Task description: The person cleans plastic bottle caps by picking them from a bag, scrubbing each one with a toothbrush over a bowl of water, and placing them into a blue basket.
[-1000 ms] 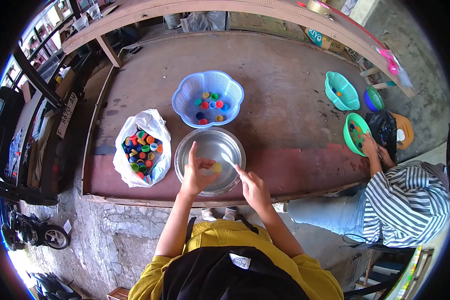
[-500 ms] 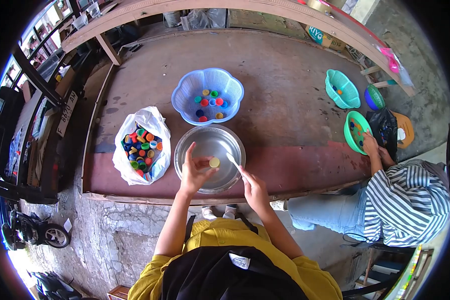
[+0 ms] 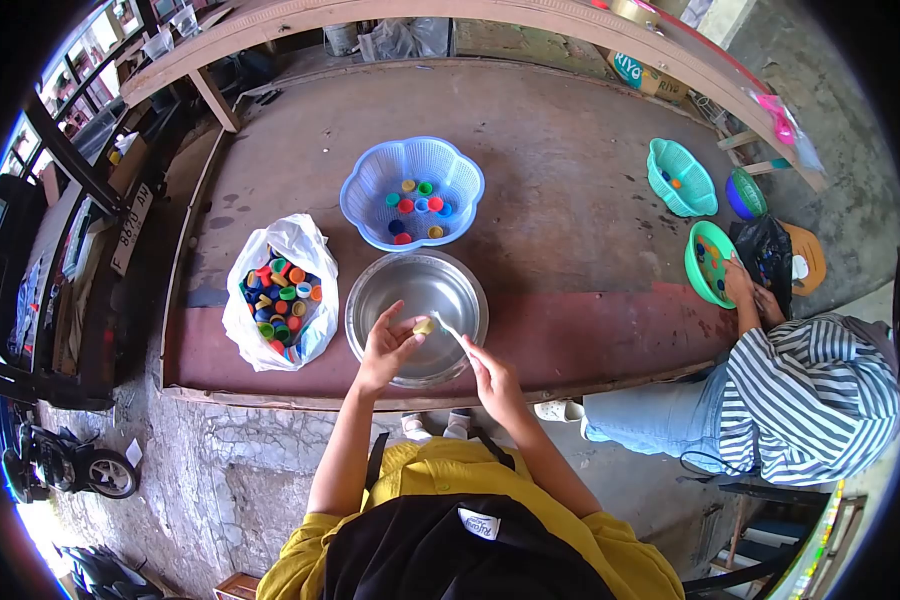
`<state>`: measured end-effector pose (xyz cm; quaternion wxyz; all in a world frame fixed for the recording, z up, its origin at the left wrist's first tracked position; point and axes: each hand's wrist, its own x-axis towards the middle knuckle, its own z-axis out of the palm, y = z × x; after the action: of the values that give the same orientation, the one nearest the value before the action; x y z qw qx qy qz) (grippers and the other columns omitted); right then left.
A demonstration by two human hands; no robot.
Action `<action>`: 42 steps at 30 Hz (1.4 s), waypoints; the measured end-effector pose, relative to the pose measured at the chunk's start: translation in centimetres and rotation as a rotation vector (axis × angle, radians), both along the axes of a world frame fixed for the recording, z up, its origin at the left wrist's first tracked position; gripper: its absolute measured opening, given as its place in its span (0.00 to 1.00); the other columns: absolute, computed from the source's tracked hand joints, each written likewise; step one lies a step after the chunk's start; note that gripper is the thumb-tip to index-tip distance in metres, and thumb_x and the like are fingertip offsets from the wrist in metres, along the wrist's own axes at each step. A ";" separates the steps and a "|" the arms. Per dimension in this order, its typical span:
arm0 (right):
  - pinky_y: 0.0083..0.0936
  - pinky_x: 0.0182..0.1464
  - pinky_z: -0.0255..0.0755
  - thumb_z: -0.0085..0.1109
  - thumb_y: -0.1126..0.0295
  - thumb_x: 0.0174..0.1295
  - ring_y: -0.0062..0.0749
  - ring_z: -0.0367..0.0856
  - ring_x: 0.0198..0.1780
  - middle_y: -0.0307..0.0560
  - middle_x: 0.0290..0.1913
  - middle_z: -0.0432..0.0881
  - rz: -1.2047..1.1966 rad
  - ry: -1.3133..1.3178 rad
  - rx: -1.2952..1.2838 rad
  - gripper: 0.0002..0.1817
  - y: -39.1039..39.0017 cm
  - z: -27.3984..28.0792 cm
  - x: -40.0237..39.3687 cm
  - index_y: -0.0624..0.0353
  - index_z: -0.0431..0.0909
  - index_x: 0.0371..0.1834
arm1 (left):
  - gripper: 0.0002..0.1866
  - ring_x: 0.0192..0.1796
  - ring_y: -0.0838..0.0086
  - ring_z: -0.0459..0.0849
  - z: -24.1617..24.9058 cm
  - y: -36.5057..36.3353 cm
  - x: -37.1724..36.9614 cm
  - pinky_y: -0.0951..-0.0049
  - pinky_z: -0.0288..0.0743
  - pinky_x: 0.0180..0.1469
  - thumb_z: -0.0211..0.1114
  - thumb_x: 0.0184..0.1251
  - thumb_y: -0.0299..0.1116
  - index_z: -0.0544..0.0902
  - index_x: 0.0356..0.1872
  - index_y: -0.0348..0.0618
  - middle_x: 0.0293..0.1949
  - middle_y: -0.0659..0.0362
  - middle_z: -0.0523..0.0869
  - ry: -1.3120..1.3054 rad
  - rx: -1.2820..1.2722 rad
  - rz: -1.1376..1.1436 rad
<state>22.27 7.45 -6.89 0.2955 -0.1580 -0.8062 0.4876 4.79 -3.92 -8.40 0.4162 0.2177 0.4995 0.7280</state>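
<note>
My left hand [image 3: 385, 350] pinches a yellow bottle cap [image 3: 424, 327] between thumb and fingers, over the metal basin [image 3: 365, 360]. In my right hand [image 3: 496, 385] is a slim white toothbrush [image 3: 452, 330], its head slanting toward the cap. Just beyond the basin stands a blue plastic basket [image 3: 360, 205] with several coloured caps spread on its bottom. Left of the basin, a white plastic bag [image 3: 315, 240] gapes wide, full of mixed bottle caps [image 3: 282, 295].
At the right, a person in a striped shirt [image 3: 820, 390] has both hands at a green basin [image 3: 692, 275] holding caps. A teal basket [image 3: 705, 205] and a black bag [image 3: 765, 255] are close by. A wooden beam [image 3: 450, 12] spans the table's far side.
The toothbrush and my right hand have moved left, bringing the brush head close to the cap. My left hand has tilted the cap, so its round face shows less.
</note>
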 end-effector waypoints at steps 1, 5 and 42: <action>0.26 0.42 0.74 0.47 0.83 0.62 0.41 0.83 0.40 0.60 0.43 0.81 -0.015 0.004 -0.028 0.22 0.3 -0.1 -0.1 0.58 0.72 0.60 | 0.39 0.58 0.68 0.76 -0.1 -0.1 0.0 0.72 0.70 0.61 0.61 0.63 0.20 0.46 0.69 0.30 0.56 0.45 0.76 -0.022 0.002 -0.009; 0.21 0.40 0.72 0.47 0.81 0.65 0.33 0.83 0.37 0.60 0.43 0.82 0.024 0.027 -0.060 0.20 -0.5 -0.2 -0.1 0.60 0.72 0.60 | 0.37 0.59 0.68 0.76 0.3 -0.3 0.1 0.69 0.70 0.62 0.58 0.65 0.20 0.46 0.70 0.33 0.58 0.48 0.75 -0.087 -0.029 -0.031; 0.21 0.44 0.72 0.46 0.80 0.67 0.33 0.82 0.42 0.58 0.45 0.82 -0.082 -0.027 -0.022 0.17 0.4 -0.6 -1.0 0.63 0.72 0.58 | 0.30 0.59 0.67 0.76 2.0 0.7 0.0 0.68 0.70 0.63 0.59 0.65 0.22 0.56 0.65 0.32 0.56 0.49 0.76 -0.112 0.000 -0.026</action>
<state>21.22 7.88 -7.48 0.3028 -0.2006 -0.7976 0.4817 4.78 -3.23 -6.44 0.4532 0.1830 0.4724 0.7335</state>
